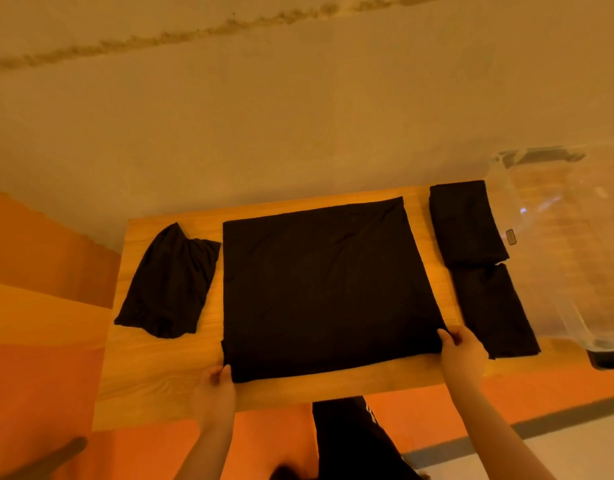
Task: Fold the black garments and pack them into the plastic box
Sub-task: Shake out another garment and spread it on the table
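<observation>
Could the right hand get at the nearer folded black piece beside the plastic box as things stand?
Probably yes. The right hand pinches the big garment's near right corner, with the nearer folded piece lying uncovered just beside it; only letting go stands in the way.

matt black cloth garments (pixel 326 289), grained wood table (pixel 153 368), clear glossy plastic box (pixel 568 237)

On the bench (pixel 333 389) a flat garment (pixel 326 289) lies in the middle, a crumpled garment (pixel 168 282) to its left, two folded garments (pixel 468 223) (pixel 494 310) to its right, beside the box (pixel 568 244).
</observation>
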{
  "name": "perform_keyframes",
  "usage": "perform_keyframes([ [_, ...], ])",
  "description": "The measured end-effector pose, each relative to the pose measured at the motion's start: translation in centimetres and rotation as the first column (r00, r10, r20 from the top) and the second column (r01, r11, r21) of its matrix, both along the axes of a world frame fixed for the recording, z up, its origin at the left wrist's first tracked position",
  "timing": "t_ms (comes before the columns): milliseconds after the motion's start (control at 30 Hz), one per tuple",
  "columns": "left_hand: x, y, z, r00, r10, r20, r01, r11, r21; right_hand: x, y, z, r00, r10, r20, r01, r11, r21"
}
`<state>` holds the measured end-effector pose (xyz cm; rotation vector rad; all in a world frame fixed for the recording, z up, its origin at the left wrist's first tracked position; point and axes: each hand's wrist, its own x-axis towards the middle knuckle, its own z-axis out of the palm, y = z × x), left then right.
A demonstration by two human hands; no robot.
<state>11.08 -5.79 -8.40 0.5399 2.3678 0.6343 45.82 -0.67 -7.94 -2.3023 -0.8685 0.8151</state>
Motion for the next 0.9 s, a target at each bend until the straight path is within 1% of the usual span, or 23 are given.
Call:
perform_keyframes([
  [67,-0.4,0.0,-0.1,0.999,0.039,0.032,-0.038,0.999,-0.036,0.8,-0.1,0.2,0.998,0.053,0.033,-0.051,0.997,-0.062],
  [100,-0.6,-0.1,0.0,0.999,0.026,0.029,-0.024,0.998,-0.057,1.1,-0.1,0.5,0.994,0.098,0.041,-0.093,0.99,-0.106],
  [167,-0.8,-0.4,0.2,0.998,-0.062,-0.005,0.061,0.99,-0.129,1.0,0.0,1.3,0.976,0.211,0.057,-0.198,0.964,-0.178],
  [233,-0.8,0.0,0.8,0.987,-0.156,-0.046,0.145,0.972,-0.185,0.6,1.0,2.2,0.918,0.363,0.159,-0.33,0.923,-0.198],
  [267,-0.6,0.7,1.3,0.977,-0.198,-0.074,0.185,0.97,-0.158,0.2,1.9,2.5,0.877,0.428,0.221,-0.395,0.901,-0.177],
  [300,-0.5,1.7,1.8,0.961,-0.252,-0.114,0.242,0.966,-0.092,-0.2,3.2,2.9,0.843,0.469,0.264,-0.449,0.883,-0.134],
  [333,-0.2,3.0,2.2,0.927,-0.331,-0.179,0.334,0.942,-0.01,-0.8,4.7,3.3,0.823,0.492,0.284,-0.491,0.868,-0.08],
  [367,0.2,4.6,2.6,0.864,-0.425,-0.268,0.454,0.89,0.051,-1.4,6.5,3.5,0.807,0.509,0.299,-0.524,0.851,-0.035],
  [400,0.7,6.6,2.9,0.772,-0.525,-0.359,0.582,0.811,0.067,-1.9,8.5,3.5,0.783,0.529,0.326,-0.558,0.83,-0.006],
  [433,1.4,8.8,3.2,0.675,-0.607,-0.419,0.689,0.722,0.062,-2.5,10.6,3.2,0.751,0.561,0.349,-0.598,0.801,-0.002],
  [467,2.0,11.1,3.2,0.589,-0.683,-0.432,0.772,0.634,0.051,-3.0,12.6,2.8,0.711,0.606,0.357,-0.645,0.764,-0.014],
  [500,2.5,13.4,2.8,0.504,-0.751,-0.427,0.837,0.547,0.025,-3.6,14.6,2.3,0.656,0.665,0.357,-0.696,0.716,-0.057],
  [533,2.9,15.6,2.3,0.42,-0.804,-0.421,0.88,0.473,-0.026,-3.9,16.4,1.6,0.582,0.729,0.36,-0.745,0.656,-0.124],
  [567,2.9,17.4,1.4,0.346,-0.842,-0.413,0.902,0.42,-0.102,-4.2,17.8,0.9,0.5,0.783,0.371,-0.779,0.593,-0.204],
  [600,2.7,19.1,0.5,0.29,-0.867,-0.405,0.902,0.389,-0.187,-4.3,19.0,0.1,0.426,0.822,0.379,-0.793,0.54,-0.28],
  [633,2.2,20.3,-0.4,0.261,-0.88,-0.398,0.887,0.381,-0.259,-4.2,19.8,-0.6,0.37,0.844,0.388,-0.793,0.505,-0.342],
  [667,1.7,21.2,-1.1,0.258,-0.879,-0.401,0.864,0.396,-0.31,-3.9,20.2,-1.2,0.338,0.855,0.393,-0.787,0.486,-0.38],
  [700,1.1,21.8,-1.6,0.279,-0.866,-0.415,0.838,0.431,-0.336,-3.4,20.4,-1.7,0.323,0.857,0.4,-0.782,0.48,-0.397],
  [733,0.5,22.1,-2.0,0.317,-0.845,-0.431,0.808,0.478,-0.344,-3.0,20.4,-2.1,0.329,0.85,0.411,-0.778,0.491,-0.392],
  [767,0.1,22.2,-2.3,0.354,-0.823,-0.445,0.779,0.522,-0.346,-2.6,20.4,-2.4,0.353,0.84,0.412,-0.773,0.51,-0.377],
  [800,-0.2,22.3,-2.5,0.374,-0.81,-0.451,0.761,0.546,-0.351,-2.3,20.4,-2.5,0.384,0.831,0.404,-0.766,0.531,-0.364],
  [900,-0.3,22.2,-2.5,0.369,-0.823,-0.433,0.76,0.535,-0.369,-2.5,20.6,-2.4,0.43,0.825,0.367,-0.726,0.557,-0.402],
])
